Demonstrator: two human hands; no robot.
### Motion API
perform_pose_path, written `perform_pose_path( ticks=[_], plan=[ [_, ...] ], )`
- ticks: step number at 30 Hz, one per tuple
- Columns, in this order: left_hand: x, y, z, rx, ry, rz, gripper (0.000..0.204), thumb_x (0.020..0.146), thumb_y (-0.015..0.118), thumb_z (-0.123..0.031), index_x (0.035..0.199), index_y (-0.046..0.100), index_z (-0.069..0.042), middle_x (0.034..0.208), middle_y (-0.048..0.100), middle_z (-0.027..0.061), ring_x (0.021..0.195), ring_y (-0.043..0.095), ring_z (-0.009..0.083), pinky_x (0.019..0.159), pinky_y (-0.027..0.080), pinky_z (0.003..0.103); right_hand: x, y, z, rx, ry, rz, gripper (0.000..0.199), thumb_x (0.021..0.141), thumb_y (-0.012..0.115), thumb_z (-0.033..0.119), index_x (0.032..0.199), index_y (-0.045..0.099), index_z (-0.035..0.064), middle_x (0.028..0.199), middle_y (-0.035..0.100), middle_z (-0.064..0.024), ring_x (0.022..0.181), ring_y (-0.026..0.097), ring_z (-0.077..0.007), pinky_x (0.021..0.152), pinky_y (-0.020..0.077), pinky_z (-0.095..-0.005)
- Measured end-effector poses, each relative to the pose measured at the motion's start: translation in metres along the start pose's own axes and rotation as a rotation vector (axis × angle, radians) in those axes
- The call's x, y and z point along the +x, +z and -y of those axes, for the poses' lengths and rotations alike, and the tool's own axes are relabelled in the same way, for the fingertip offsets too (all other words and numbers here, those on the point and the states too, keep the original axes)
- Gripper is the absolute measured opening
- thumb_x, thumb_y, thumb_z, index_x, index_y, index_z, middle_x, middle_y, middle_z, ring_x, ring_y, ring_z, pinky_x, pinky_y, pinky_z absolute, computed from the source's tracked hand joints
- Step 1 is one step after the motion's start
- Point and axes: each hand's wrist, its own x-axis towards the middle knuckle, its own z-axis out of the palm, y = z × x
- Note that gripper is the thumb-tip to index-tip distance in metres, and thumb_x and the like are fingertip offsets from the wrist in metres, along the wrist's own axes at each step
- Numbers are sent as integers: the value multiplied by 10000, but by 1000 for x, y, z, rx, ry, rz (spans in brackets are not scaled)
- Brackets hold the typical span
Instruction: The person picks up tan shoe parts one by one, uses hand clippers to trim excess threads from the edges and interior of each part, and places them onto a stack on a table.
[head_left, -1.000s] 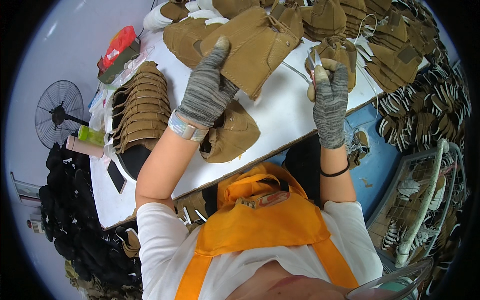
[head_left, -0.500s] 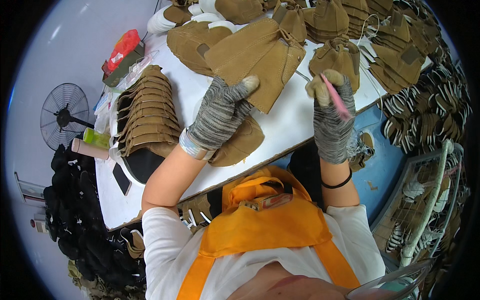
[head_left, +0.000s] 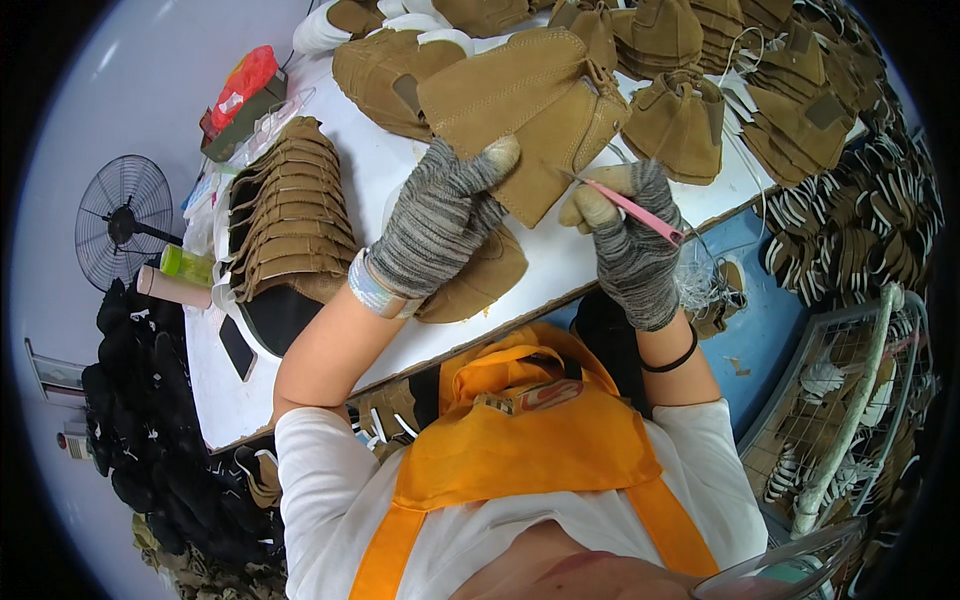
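Note:
A brown suede shoe upper (head_left: 515, 105) with rows of stitching is held up over the white table (head_left: 345, 90). My left hand (head_left: 432, 225), in a grey knit glove with pale fingertips, grips its lower edge, thumb in front. My right hand (head_left: 637, 255), gloved the same way, is closed around a slim pink-handled tool (head_left: 640, 213). Its thin tip points left, close to the upper's right side; whether it touches cannot be made out. Below my left hand, another brown shoe piece (head_left: 482, 285) lies on the table.
A row of nested brown uppers (head_left: 295, 215) stands at the left by a phone (head_left: 237, 348) and two bottles (head_left: 185, 265). More uppers (head_left: 675, 125) line the table's far side. A fan (head_left: 121, 222) is at the left, a wire cart (head_left: 850, 400) at the right.
My right hand has moved left toward the upper, and the pink tool has turned so its tip points at the leather. The upper has shifted slightly right in my left hand.

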Motion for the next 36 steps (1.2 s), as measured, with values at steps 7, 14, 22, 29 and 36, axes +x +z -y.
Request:
perform_pose_path(
  ticks=[7, 14, 22, 29, 36],
  plan=[
    [2, 1, 2, -234, -35, 103, 551, 931, 565, -243, 1373, 326, -16, 1317, 465, 133, 1201, 493, 232, 1012, 430, 341, 1, 2, 8, 138, 47, -10, 255, 875, 652, 226, 895, 556, -10, 679, 644, -73, 556, 560, -105, 532, 459, -227],
    [7, 1, 6, -264, -33, 40, 454, 960, 521, -243, 1326, 394, -8, 1226, 541, 104, 1108, 541, 167, 952, 442, 285, 2, 1, -3, 22, -44, -44, 225, 860, 671, 218, 817, 614, 5, 700, 650, -61, 600, 588, -120, 591, 476, -243],
    [9, 4, 5, -237, -57, 17, 455, 960, 525, -238, 1323, 385, -3, 1219, 540, 107, 1078, 566, 175, 930, 475, 274, 1, 3, -6, -51, -140, -3, 153, 856, 659, 156, 893, 654, 8, 756, 664, -81, 699, 642, -192, 671, 515, -294],
    [8, 7, 5, -322, -70, 19, 456, 961, 524, -244, 1324, 386, -5, 1223, 539, 108, 1093, 560, 174, 932, 471, 276, -5, -2, -7, -155, -32, -11, 133, 835, 692, 153, 894, 659, 38, 822, 678, -85, 714, 644, -177, 666, 508, -286],
    [9, 6, 6, -254, -44, 19, 467, 958, 532, -256, 1329, 389, -13, 1219, 540, 99, 1082, 553, 167, 929, 460, 282, 5, -11, 1, -370, -350, 111, 117, 831, 680, 127, 912, 660, 45, 800, 674, -65, 748, 651, -199, 715, 508, -307]
  ],
)
